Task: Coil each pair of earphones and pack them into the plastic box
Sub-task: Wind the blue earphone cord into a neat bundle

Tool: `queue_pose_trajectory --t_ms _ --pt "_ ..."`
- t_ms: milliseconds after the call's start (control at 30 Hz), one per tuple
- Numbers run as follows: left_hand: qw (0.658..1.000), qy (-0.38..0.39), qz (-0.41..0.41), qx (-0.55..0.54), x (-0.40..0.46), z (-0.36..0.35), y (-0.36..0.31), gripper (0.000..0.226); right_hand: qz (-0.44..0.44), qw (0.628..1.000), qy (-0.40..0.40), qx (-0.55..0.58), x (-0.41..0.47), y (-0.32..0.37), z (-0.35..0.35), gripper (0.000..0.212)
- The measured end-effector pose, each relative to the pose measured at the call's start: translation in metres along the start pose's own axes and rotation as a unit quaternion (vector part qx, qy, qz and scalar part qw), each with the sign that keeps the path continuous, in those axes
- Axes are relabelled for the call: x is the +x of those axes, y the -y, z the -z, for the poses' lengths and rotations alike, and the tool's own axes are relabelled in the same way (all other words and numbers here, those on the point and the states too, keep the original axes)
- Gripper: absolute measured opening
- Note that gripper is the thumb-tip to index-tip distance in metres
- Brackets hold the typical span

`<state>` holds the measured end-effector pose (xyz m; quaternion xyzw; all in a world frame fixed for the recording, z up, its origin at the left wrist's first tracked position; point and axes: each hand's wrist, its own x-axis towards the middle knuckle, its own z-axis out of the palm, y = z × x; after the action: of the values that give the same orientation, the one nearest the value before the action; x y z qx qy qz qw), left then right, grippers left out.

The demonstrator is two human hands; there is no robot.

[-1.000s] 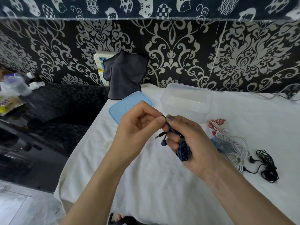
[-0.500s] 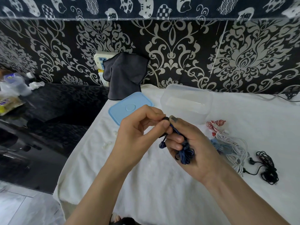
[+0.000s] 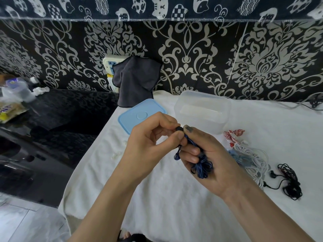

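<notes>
Head view, the only view. Landmark: the plastic box (image 3: 201, 110), translucent, lid off, standing on the white-covered worktop (image 3: 174, 198). From this angle I cannot tell whether anything lies inside it.

Both hands are raised just in front of the box, nearer the camera. Right hand (image 3: 208, 159): fingers curled round a bundle of blue earphones (image 3: 202, 167), most loops bunched against the palm. Left hand (image 3: 148, 145): thumb and forefinger pinch the loose end of the same cord, at a dark tip beside the right thumb. One blue earbud dangles below the fingers.

Blue lid (image 3: 139, 116) lies flat just left of the box. Right of the box and nearer the camera: red-and-white earphones (image 3: 234, 134), then a white earphone tangle (image 3: 251, 158), then black earphones (image 3: 290, 182) farthest out. All lie uncoiled on the worktop.

Handling, judged: the cord is very light, limp and slightly springy, so the loops will likely slacken if the grasp eases. Best hold is across the middle of the bundle, with the free end tucked in or wrapped round. The buds and plug are the only stiff parts; pulling on them would strain the thin wire.

Step in hand, judged: securing the tail of the blue pair before dropping it in the box.
</notes>
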<state>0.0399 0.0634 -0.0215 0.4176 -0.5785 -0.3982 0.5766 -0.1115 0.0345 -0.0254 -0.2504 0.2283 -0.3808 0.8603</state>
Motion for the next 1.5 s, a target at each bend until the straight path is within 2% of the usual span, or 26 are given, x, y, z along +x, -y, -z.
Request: queue_pose_trajectory --t_ms 233,433,600,733,833,933,1067,1200,1300,1400,1500 --pt "0.996 -0.032 0.019 0.078 -0.002 0.001 0.009 0.016 0.006 0.997 -0.049 -0.054 0.007 0.004 0.0 0.018" --pt "0.991 -0.059 0.061 0.107 0.003 0.009 0.011 0.02 0.012 0.994 -0.1 -0.052 0.014 0.011 0.009 0.02" --pt "0.981 -0.061 0.101 0.152 0.012 0.008 0.023 0.022 0.007 0.993 -0.11 -0.051 0.018 0.013 0.014 0.009" --pt "0.943 -0.033 0.124 0.306 0.024 0.012 0.054 0.041 0.015 0.99 -0.125 -0.071 0.021 0.011 0.015 0.011" --pt "0.914 0.021 0.097 0.394 0.037 0.009 0.073 0.058 0.029 0.987 -0.134 -0.089 0.024 0.012 0.018 0.019" --pt "0.868 0.044 0.079 0.489 0.048 0.003 0.089 0.068 0.04 0.982 -0.147 -0.11 0.026 0.015 0.021 0.02" --pt "0.857 0.055 0.087 0.505 0.058 -0.003 0.106 0.054 0.055 0.977 -0.168 -0.123 0.029 0.029 0.021 0.015" --pt "0.872 0.016 0.076 0.484 0.063 -0.01 0.106 0.017 0.06 0.964 -0.191 -0.173 0.046 0.056 0.017 0.01" --pt "0.88 0.003 0.067 0.47 0.061 -0.013 0.103 0.012 0.074 0.945 -0.215 -0.236 0.073 0.077 0.014 0.01" --pt "0.884 -0.001 0.071 0.462 0.057 -0.011 0.101 0.013 0.081 0.912 -0.227 -0.33 0.105 0.088 0.02 0.009" --pt "0.886 -0.011 0.08 0.456 0.056 -0.01 0.102 0.014 0.05 0.845 -0.237 -0.477 0.132 0.084 0.029 0.017"
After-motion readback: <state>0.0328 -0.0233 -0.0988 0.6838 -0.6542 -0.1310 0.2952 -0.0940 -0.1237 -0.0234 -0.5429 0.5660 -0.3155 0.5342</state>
